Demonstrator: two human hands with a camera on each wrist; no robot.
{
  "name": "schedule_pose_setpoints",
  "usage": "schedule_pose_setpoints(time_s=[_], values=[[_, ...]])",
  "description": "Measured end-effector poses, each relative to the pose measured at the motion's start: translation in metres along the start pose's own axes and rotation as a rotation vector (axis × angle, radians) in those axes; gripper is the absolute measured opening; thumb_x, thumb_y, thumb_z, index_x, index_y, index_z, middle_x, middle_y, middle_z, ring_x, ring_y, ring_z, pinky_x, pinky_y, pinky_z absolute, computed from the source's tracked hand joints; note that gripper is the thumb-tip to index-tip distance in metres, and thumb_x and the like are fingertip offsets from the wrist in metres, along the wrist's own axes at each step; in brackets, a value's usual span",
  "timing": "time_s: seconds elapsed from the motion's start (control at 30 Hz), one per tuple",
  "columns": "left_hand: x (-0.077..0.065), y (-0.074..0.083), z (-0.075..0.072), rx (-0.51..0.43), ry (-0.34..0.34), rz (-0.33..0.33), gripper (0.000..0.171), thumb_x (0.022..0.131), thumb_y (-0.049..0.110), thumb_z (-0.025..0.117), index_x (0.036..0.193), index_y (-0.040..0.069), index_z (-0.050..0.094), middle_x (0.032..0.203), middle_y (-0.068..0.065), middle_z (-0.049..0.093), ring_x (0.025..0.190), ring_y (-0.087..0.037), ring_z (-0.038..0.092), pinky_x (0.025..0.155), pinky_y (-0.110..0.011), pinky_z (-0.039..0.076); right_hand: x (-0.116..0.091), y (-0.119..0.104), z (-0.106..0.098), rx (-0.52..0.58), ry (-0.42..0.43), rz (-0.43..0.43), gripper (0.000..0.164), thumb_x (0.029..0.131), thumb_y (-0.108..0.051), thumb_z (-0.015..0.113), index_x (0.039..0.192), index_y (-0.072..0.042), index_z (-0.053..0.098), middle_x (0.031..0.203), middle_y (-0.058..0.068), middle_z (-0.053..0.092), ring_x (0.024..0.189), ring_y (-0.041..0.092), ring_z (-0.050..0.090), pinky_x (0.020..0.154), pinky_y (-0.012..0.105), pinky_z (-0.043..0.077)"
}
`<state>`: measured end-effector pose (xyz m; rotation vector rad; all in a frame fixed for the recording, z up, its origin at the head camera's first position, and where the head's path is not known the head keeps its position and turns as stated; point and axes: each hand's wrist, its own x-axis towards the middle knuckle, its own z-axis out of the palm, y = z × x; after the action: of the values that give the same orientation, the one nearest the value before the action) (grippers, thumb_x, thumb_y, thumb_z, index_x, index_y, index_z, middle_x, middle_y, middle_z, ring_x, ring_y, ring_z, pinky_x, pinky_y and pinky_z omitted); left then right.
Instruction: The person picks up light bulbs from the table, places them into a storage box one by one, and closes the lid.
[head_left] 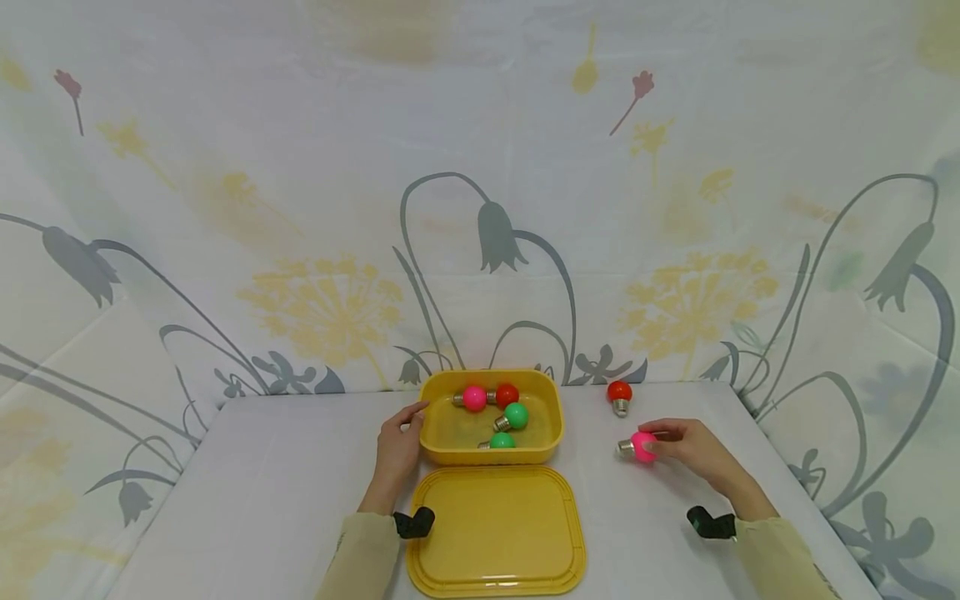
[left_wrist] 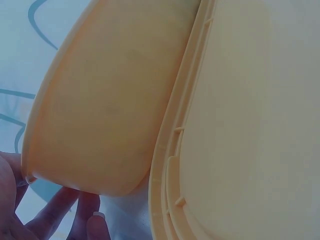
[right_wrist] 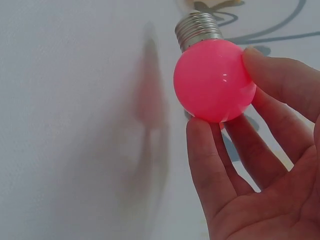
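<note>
My right hand [head_left: 688, 450] pinches a pink light bulb [head_left: 643, 447] by its round globe, thumb on one side and fingers on the other. In the right wrist view the silver screw base [right_wrist: 197, 29] points away from the palm, and the bulb is held off the white surface. My left hand [head_left: 399, 450] touches the left end of a yellow plastic box [head_left: 491, 457], its fingers against the outer wall near the rim. Inside the box lie a pink bulb [head_left: 475, 398], a red bulb [head_left: 507, 395] and two green bulbs [head_left: 516, 415], one partly hidden by the front wall.
A yellow lid [head_left: 495, 533] lies flat in front of the box, close to its front wall. Another red bulb [head_left: 619, 392] is on the table at the back right, beyond my right hand. A flower-printed cloth [head_left: 480, 167] hangs behind the table.
</note>
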<state>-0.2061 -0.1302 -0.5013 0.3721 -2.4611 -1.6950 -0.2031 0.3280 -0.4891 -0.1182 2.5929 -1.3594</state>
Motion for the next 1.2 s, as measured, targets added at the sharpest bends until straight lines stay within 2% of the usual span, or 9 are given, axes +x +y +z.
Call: schedule_pose_setpoints(time_s=[0.2,0.37,0.73,0.97,1.2], values=[[0.001,0.000,0.000,0.007,0.009,0.006,0.031,0.105,0.020,0.051,0.129,0.012,0.068,0.114,-0.014,0.062,0.111,-0.030,0.053,0.098,-0.045,0.045,0.005,-0.008,-0.002,-0.019,-0.001,-0.041,0.040,0.091,-0.022,0.073,0.125,-0.001,0.068,0.122,0.014,0.066,0.109,0.030,0.059,0.093,0.049,0.047],[0.001,-0.001,0.001,0.006,0.009,0.007,0.031,0.105,0.019,0.051,0.129,0.011,0.068,0.114,-0.014,0.061,0.114,-0.031,0.053,0.100,-0.046,0.044,0.010,-0.015,-0.005,-0.019,-0.002,-0.063,0.042,0.090,-0.023,0.074,0.125,-0.001,0.067,0.121,0.013,0.067,0.110,0.031,0.060,0.096,0.054,0.045],[0.001,-0.002,0.000,0.008,0.008,0.020,0.031,0.105,0.019,0.051,0.129,0.011,0.068,0.113,-0.014,0.062,0.111,-0.030,0.053,0.097,-0.044,0.045,0.018,-0.028,-0.003,0.009,0.002,-0.063,0.041,0.090,-0.023,0.074,0.124,-0.001,0.068,0.121,0.013,0.067,0.108,0.030,0.060,0.096,0.053,0.045],[0.000,0.000,0.000,0.001,0.012,0.023,0.030,0.105,0.019,0.051,0.128,0.011,0.068,0.114,-0.014,0.062,0.112,-0.030,0.053,0.098,-0.046,0.044,0.024,-0.035,-0.001,-0.005,-0.001,-0.106,0.037,0.091,-0.021,0.073,0.122,-0.002,0.069,0.117,0.012,0.068,0.107,0.029,0.060,0.095,0.052,0.045],[-0.001,0.001,-0.001,0.000,0.004,0.025,0.031,0.105,0.019,0.050,0.129,0.010,0.068,0.115,-0.014,0.062,0.113,-0.031,0.053,0.099,-0.047,0.044,0.032,-0.046,0.000,0.006,-0.013,-0.142,0.042,0.090,-0.022,0.075,0.125,-0.001,0.067,0.123,0.013,0.066,0.111,0.030,0.059,0.097,0.053,0.044]])
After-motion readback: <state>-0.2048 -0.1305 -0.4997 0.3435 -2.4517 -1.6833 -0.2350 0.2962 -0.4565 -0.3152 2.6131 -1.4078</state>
